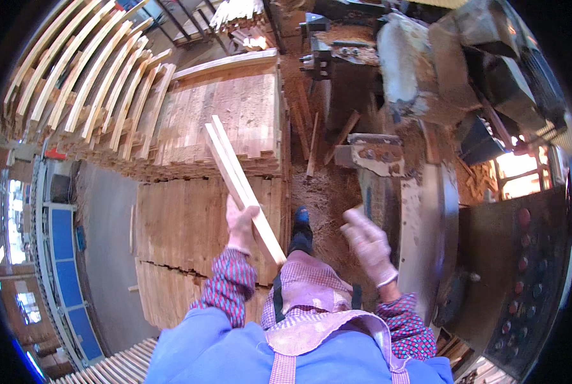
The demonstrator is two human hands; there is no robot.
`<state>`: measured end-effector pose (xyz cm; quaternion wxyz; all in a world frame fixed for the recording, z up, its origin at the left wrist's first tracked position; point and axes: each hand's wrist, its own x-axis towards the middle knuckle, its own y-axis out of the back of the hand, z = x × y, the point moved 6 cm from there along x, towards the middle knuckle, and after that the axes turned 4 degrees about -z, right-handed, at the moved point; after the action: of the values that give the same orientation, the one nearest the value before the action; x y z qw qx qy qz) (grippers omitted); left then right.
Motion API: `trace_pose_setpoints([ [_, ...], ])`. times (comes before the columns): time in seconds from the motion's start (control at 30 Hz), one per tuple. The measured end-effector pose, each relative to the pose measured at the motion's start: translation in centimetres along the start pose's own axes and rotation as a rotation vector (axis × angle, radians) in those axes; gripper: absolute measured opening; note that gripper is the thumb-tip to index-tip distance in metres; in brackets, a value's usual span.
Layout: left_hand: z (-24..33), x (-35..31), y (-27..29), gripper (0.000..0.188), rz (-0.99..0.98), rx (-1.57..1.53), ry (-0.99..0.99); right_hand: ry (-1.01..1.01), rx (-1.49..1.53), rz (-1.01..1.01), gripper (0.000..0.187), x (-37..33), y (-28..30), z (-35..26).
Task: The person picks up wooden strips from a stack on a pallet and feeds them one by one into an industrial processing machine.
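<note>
Two pale wooden strips [247, 195] lie side by side in my left hand [238, 224], which is closed around them near their lower half. They slant from the upper left down toward my apron, above the stacked wood [203, 214]. My right hand [370, 246], in a light glove and slightly blurred, holds nothing; its fingers stretch out and up. It hovers apart from everything, to the left of the long metal machine bed [430, 230].
Spaced wooden slats [75, 83] sit on top of the tall stack at upper left. Sawdust and loose offcuts [313, 144] cover the floor between stack and machine. A dark panel with several round buttons [516, 288] stands at right. Blue panels [68, 281] line the far left.
</note>
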<state>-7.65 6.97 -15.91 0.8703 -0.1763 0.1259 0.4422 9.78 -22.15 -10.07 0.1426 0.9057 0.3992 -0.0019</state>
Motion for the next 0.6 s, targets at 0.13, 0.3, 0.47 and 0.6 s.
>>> trace_pose_setpoints([
  [0.13, 1.0, -11.0, -12.3, 0.076, -0.260, -0.424, 0.001, -0.284, 0.575, -0.430, 0.069, -6.5, -4.9, -2.6],
  [0.3, -1.4, -16.3, -21.1, 0.086, -0.633, -0.495, 0.041, -0.279, 0.377, -0.027, 0.073, -14.7, 0.8, -3.6],
  [0.47, -4.8, -16.4, -25.2, 0.090, -0.672, -0.580, 0.058, -0.197, -0.629, 0.419, 0.062, -27.8, 8.9, -0.9],
  [0.6, -4.8, -15.5, -24.7, 0.082, -0.669, -0.464, 0.062, -0.265, -0.990, 0.551, 0.057, -27.9, 9.3, 6.0],
])
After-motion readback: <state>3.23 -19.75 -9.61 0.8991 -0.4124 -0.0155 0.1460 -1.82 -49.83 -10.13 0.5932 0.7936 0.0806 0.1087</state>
